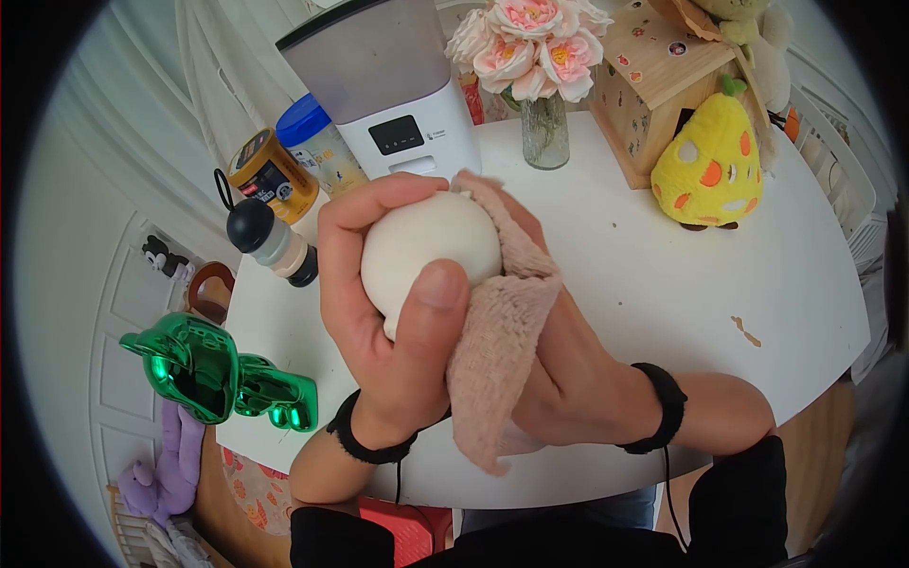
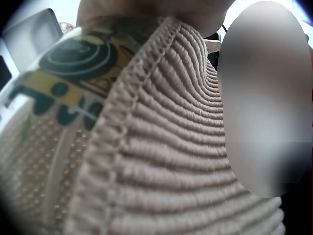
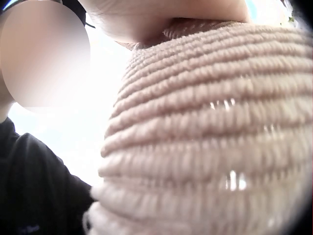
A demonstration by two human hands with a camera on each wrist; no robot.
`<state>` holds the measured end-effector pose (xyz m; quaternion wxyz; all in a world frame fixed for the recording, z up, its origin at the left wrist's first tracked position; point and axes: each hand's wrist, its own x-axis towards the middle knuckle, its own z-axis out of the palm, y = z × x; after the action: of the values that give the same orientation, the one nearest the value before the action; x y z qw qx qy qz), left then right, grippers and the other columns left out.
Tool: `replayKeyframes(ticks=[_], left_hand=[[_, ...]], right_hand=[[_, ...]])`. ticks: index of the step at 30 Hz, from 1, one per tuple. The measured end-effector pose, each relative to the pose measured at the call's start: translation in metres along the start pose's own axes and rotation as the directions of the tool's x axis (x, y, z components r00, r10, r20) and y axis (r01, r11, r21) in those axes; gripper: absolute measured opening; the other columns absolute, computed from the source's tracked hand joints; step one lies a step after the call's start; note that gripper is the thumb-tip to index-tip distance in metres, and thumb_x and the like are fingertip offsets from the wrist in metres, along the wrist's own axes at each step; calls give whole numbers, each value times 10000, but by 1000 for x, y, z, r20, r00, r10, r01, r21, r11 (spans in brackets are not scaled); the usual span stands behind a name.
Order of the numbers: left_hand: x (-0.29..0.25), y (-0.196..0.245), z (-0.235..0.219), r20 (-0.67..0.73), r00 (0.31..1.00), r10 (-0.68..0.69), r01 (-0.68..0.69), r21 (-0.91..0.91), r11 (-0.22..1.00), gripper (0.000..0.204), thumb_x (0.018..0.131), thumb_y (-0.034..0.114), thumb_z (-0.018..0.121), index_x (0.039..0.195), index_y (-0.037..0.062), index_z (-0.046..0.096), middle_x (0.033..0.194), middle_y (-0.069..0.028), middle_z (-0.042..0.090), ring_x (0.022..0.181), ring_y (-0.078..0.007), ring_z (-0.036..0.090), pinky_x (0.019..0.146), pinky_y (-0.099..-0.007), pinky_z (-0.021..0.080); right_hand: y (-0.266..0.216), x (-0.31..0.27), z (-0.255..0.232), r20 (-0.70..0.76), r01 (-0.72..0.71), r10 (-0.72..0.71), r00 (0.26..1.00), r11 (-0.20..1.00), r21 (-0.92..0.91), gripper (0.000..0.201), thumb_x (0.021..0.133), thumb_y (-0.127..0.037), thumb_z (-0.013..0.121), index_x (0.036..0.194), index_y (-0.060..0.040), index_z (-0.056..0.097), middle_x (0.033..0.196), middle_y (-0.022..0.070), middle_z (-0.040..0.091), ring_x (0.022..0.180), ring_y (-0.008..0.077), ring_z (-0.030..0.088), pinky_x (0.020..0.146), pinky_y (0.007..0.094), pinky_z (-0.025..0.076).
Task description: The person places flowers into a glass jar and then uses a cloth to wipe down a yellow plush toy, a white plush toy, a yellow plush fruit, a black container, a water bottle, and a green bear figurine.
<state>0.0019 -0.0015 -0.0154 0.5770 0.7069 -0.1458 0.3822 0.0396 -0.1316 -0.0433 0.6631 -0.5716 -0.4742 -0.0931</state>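
In the head view my left hand [image 1: 355,275] grips a smooth, white, round-topped thing [image 1: 426,241], thumb across its near side and fingers around the far side. A pink ribbed cloth [image 1: 507,331] lies along its right side and hangs down between the hands. My right hand [image 1: 578,379] holds this cloth against the white thing, its fingers partly hidden behind it. Close up in the left wrist view, a see-through surface with a green and yellow cartoon print [image 2: 78,63] shows beside the cloth. The ribbed cloth [image 3: 210,122] fills most of the right wrist view.
On the white table [image 1: 653,312] stand a pet feeder [image 1: 412,133], two tubs, a small bottle [image 1: 270,237], and a vase of pink flowers [image 1: 546,133]. A wooden house [image 1: 653,85] and yellow plush [image 1: 710,170] stand right. A shiny green figure [image 1: 213,369] lies left.
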Motion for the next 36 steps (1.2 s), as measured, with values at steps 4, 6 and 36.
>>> replayKeyframes(ticks=[4,6,36], left_hand=[[-4,12,4,60,996,-67,72,-86,994,589,924,463,643,1248,-2,485,1133,-110,590,989,-150,581,860,-288,482],[-4,16,3,138,976,-166,185,-138,973,667,920,557,631,1248,-1,470,1123,-102,584,970,-137,577,836,-278,484],[31,19,-61,-324,945,-48,-103,-432,896,582,1000,506,342,1222,-2,519,1183,-201,612,1027,-328,630,944,-425,490]], right_hand=[[0,4,-10,44,64,-58,997,985,-158,655,922,-128,567,1471,102,295,1528,292,263,1386,419,352,1146,457,283],[-1,8,-15,81,50,-42,996,994,-100,663,947,-161,553,1499,94,289,1609,249,186,1427,344,338,1158,395,284],[32,10,-27,562,-371,230,795,916,151,618,809,-242,782,1297,-6,485,1121,194,666,1037,282,674,898,365,510]])
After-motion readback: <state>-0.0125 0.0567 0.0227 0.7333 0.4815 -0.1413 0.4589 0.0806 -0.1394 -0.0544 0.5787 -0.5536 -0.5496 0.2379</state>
